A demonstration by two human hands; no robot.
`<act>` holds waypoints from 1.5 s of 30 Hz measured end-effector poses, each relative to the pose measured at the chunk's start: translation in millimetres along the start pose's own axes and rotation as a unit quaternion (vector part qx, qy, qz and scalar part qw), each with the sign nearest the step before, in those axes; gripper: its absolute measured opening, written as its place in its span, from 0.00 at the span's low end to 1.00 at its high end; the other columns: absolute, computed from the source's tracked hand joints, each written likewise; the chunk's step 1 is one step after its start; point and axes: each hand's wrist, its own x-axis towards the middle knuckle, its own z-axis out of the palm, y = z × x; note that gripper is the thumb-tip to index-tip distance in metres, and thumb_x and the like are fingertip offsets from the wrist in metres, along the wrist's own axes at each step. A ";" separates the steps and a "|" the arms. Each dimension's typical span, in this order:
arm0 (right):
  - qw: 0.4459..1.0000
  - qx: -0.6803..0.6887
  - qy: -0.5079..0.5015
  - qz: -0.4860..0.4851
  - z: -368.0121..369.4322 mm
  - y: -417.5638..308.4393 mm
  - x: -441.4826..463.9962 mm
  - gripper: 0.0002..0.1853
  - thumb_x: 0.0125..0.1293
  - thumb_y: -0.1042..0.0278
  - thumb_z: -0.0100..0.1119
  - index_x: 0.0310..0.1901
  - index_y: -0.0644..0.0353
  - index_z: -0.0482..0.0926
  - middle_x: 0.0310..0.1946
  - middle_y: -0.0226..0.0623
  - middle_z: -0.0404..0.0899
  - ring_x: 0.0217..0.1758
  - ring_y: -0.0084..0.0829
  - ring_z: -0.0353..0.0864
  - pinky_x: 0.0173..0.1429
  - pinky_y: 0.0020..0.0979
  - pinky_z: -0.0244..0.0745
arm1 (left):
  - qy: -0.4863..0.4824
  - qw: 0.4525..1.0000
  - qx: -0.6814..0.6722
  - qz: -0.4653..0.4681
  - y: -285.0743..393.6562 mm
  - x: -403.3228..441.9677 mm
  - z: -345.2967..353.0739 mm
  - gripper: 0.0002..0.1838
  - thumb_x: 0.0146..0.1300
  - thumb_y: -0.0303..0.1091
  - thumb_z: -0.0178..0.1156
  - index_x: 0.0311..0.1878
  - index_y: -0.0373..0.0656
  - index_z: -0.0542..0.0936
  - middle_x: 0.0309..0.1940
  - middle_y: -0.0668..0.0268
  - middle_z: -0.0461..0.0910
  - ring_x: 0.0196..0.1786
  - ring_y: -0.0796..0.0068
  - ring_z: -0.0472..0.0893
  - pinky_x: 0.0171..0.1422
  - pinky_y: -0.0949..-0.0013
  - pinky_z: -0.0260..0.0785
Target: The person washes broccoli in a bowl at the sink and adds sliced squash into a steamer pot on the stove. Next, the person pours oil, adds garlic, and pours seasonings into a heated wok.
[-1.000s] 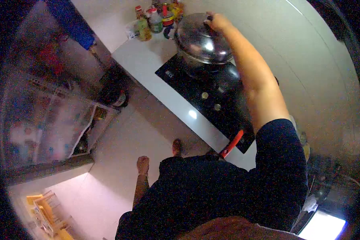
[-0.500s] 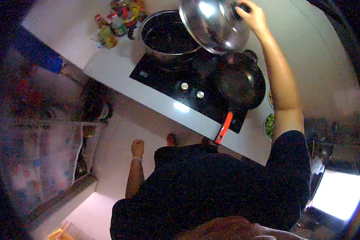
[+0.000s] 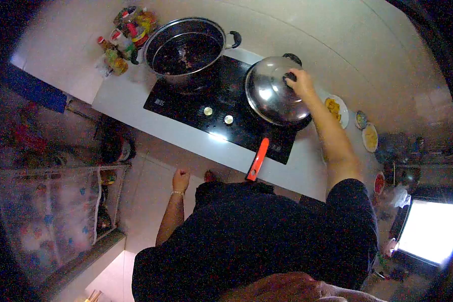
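My right hand (image 3: 301,84) grips the black knob of a shiny domed metal lid (image 3: 273,93), which lies over the dark pan with a red handle (image 3: 257,160). Below the lid's far edge the pan's body is mostly hidden. To the left, a large steel pot (image 3: 186,53) stands uncovered on the black cooktop (image 3: 221,132), with dark contents. My left hand (image 3: 181,178) hangs low beside my body, its fingers curled in, with nothing visible in it.
Sauce bottles (image 3: 121,45) crowd the counter left of the pot. Right of the pan are a plate of yellow food (image 3: 333,106), another plate (image 3: 370,137) and small bowls. A bright screen (image 3: 431,230) glows at the lower right. Covered shelving (image 3: 60,216) stands at the left.
The lid has moved from the pot to the pan, carried right by my right hand, leaving the pot uncovered. My left hand remains low at my side. The view has shifted.
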 end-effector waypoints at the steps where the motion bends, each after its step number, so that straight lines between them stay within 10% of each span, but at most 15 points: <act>1: 0.999 -0.025 0.013 -0.016 0.9 -6.2 -5.2 0.19 0.47 0.59 0.62 0.42 0.53 0.77 0.40 0.48 0.76 0.42 0.47 0.75 0.47 0.40 0.69 | 0.002 1.000 0.009 -0.008 -6.5 -1.4 9.6 0.14 0.49 0.39 0.60 0.34 0.38 0.76 0.31 0.59 0.77 0.36 0.65 0.76 0.44 0.67 0.67; 10: 0.986 0.050 0.129 -0.092 -22.0 8.2 -26.8 0.20 0.51 0.58 0.59 0.44 0.58 0.75 0.41 0.48 0.75 0.45 0.47 0.73 0.51 0.40 0.67 | 0.019 1.000 0.014 0.011 -14.7 -6.2 59.5 0.16 0.49 0.41 0.60 0.36 0.39 0.78 0.34 0.57 0.78 0.40 0.63 0.77 0.45 0.66 0.67; 12: 0.960 0.209 0.182 0.043 -41.2 51.8 -43.8 0.21 0.53 0.57 0.56 0.46 0.60 0.74 0.38 0.47 0.76 0.43 0.47 0.74 0.47 0.39 0.69 | 0.027 0.999 0.021 0.015 4.1 -18.7 62.8 0.16 0.48 0.43 0.60 0.37 0.41 0.78 0.34 0.56 0.78 0.40 0.62 0.77 0.45 0.66 0.67; 17: 0.904 0.046 0.292 0.309 -33.7 280.4 -121.6 0.14 0.55 0.65 0.50 0.43 0.60 0.74 0.40 0.45 0.75 0.43 0.43 0.73 0.48 0.36 0.68 | 0.119 0.983 0.140 0.027 17.9 -59.3 76.7 0.14 0.48 0.43 0.57 0.32 0.42 0.78 0.31 0.55 0.78 0.38 0.63 0.77 0.43 0.64 0.67; 32: 0.794 0.395 -0.014 0.461 49.6 443.7 -207.1 0.12 0.55 0.72 0.47 0.42 0.63 0.71 0.34 0.46 0.75 0.35 0.41 0.75 0.34 0.35 0.72 | 0.200 0.964 0.164 -0.064 22.6 -161.0 49.3 0.13 0.46 0.38 0.57 0.31 0.40 0.75 0.32 0.55 0.76 0.38 0.58 0.76 0.44 0.61 0.67; 36: 0.869 0.337 -0.068 0.356 44.6 435.1 -203.3 0.12 0.55 0.74 0.46 0.42 0.64 0.71 0.32 0.46 0.75 0.33 0.41 0.75 0.30 0.35 0.73 | 0.231 0.964 0.122 -0.060 38.4 -170.1 49.5 0.12 0.45 0.37 0.57 0.30 0.39 0.75 0.29 0.56 0.76 0.37 0.59 0.76 0.43 0.62 0.67; 38: 0.829 0.421 -0.067 0.363 49.0 435.8 -198.1 0.12 0.55 0.75 0.46 0.41 0.65 0.70 0.31 0.46 0.75 0.32 0.40 0.75 0.28 0.34 0.73 | 0.240 0.963 0.122 -0.022 20.1 -156.9 49.5 0.11 0.45 0.36 0.57 0.29 0.39 0.75 0.29 0.56 0.76 0.36 0.60 0.76 0.43 0.63 0.68; 39: 0.572 0.600 0.027 0.559 73.5 459.5 -189.3 0.12 0.55 0.75 0.46 0.42 0.65 0.69 0.31 0.47 0.74 0.31 0.39 0.75 0.27 0.33 0.73 | 0.251 0.961 0.114 -0.025 25.6 -158.1 46.3 0.11 0.46 0.36 0.57 0.29 0.39 0.75 0.29 0.56 0.76 0.36 0.60 0.76 0.43 0.63 0.68; 40: 0.602 0.600 -0.144 0.508 78.9 497.7 -191.3 0.12 0.57 0.75 0.46 0.43 0.68 0.67 0.35 0.49 0.71 0.32 0.35 0.74 0.28 0.29 0.74 | 0.262 0.959 0.106 -0.029 37.3 -158.3 45.3 0.11 0.46 0.36 0.57 0.29 0.39 0.75 0.29 0.56 0.76 0.36 0.60 0.76 0.43 0.63 0.67; 42: 0.945 0.064 -0.155 0.281 78.9 495.8 -204.6 0.11 0.55 0.67 0.51 0.38 0.65 0.72 0.28 0.43 0.74 0.27 0.33 0.75 0.24 0.28 0.71 | 0.261 0.959 0.103 -0.046 44.2 -157.4 41.6 0.11 0.46 0.37 0.57 0.30 0.39 0.75 0.30 0.56 0.76 0.37 0.60 0.76 0.43 0.64 0.67; 43: 0.940 0.118 -0.068 0.314 67.5 476.9 -202.7 0.13 0.55 0.66 0.51 0.38 0.67 0.72 0.29 0.43 0.74 0.27 0.34 0.74 0.26 0.30 0.71 | 0.252 0.960 0.109 -0.058 44.3 -153.4 38.2 0.12 0.46 0.37 0.57 0.31 0.39 0.75 0.31 0.56 0.77 0.37 0.60 0.76 0.43 0.64 0.67; 44: 0.927 0.172 0.023 0.333 55.8 458.0 -200.8 0.14 0.55 0.65 0.52 0.38 0.69 0.71 0.29 0.43 0.74 0.28 0.36 0.74 0.29 0.32 0.71 | 0.242 0.961 0.117 -0.071 44.3 -146.9 33.5 0.13 0.47 0.38 0.58 0.32 0.39 0.76 0.32 0.56 0.77 0.38 0.60 0.76 0.43 0.64 0.67; 45: 0.676 0.531 0.184 0.477 5.5 391.1 -180.7 0.17 0.56 0.68 0.51 0.42 0.74 0.67 0.34 0.46 0.73 0.31 0.39 0.73 0.36 0.36 0.72 | 0.219 0.969 0.100 -0.057 39.7 -138.6 29.6 0.13 0.47 0.38 0.57 0.33 0.39 0.75 0.32 0.55 0.77 0.38 0.60 0.76 0.44 0.64 0.67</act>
